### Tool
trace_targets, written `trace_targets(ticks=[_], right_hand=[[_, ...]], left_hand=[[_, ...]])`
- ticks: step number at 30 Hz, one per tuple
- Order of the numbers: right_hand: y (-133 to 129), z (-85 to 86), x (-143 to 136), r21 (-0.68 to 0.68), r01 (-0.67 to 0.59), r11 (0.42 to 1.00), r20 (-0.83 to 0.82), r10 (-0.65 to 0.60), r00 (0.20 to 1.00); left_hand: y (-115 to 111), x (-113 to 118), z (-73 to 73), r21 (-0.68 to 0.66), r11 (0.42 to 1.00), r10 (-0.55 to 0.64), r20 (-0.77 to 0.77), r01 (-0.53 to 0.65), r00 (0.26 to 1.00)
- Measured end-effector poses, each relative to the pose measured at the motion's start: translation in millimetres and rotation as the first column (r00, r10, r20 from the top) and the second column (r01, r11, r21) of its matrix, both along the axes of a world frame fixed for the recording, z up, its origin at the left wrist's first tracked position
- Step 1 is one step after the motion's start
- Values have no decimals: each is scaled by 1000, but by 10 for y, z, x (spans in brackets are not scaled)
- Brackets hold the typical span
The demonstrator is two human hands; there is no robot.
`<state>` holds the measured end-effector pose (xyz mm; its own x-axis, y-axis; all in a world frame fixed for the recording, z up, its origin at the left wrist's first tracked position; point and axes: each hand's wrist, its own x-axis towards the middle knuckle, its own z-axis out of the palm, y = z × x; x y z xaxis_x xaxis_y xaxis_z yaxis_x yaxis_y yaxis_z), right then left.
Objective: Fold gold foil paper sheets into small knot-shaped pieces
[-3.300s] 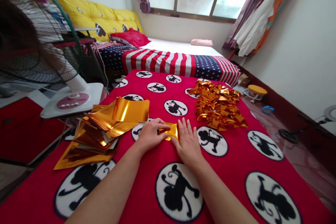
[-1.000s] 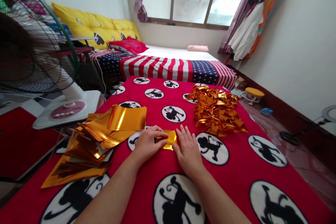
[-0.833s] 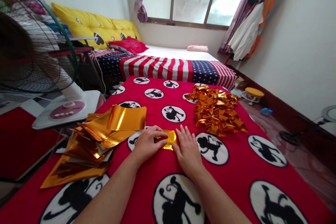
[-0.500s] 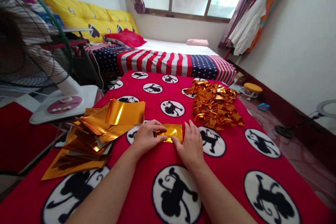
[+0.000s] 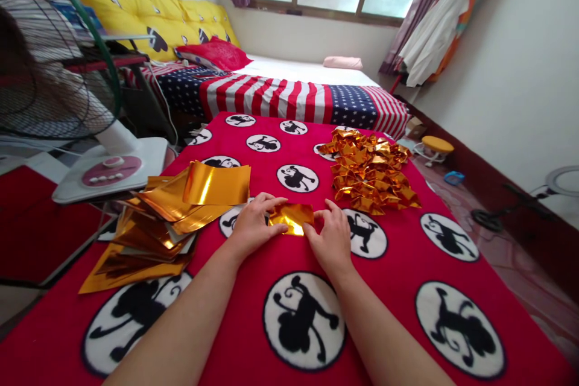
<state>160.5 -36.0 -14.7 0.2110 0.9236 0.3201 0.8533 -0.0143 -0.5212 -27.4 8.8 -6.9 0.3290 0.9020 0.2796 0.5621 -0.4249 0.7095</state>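
A small rectangle of shiny gold foil paper (image 5: 292, 217), longer from side to side, is between my two hands on the red cloth (image 5: 217, 338). My left hand (image 5: 253, 223) pinches its left end between thumb and fingers. At the opposite end, the thumb and curled fingers of my right hand (image 5: 332, 236) grip the right edge. To the left lies a loose, fanned stack of flat gold foil sheets (image 5: 217, 186). Beyond my right hand sits a pile of folded gold foil pieces (image 5: 373, 172) with pointed ends.
A fan (image 5: 113, 160) stands at the left edge, its base beside the sheets. Behind the cloth-covered surface is a bed with a striped, starred cover (image 5: 280, 96). A yellow-topped stool (image 5: 437, 145) and a blue item (image 5: 454, 178) are on the floor at right.
My right fingers have gone from lying stretched beside the paper to curling onto its right edge. The paper now looks slightly bent. The whole view has shifted a little.
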Motion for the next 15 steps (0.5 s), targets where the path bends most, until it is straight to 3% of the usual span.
trace_targets(ticks=[10,15], right_hand=[[3,39,-19,73,-26,997,-231,42,972],[36,9,-33,80,-5,997,-177,19,984]], left_hand=[[24,-4,-25,74,996,44,-37,-41,998],[18,-3,-32,68,997,37,-34,-34,999]])
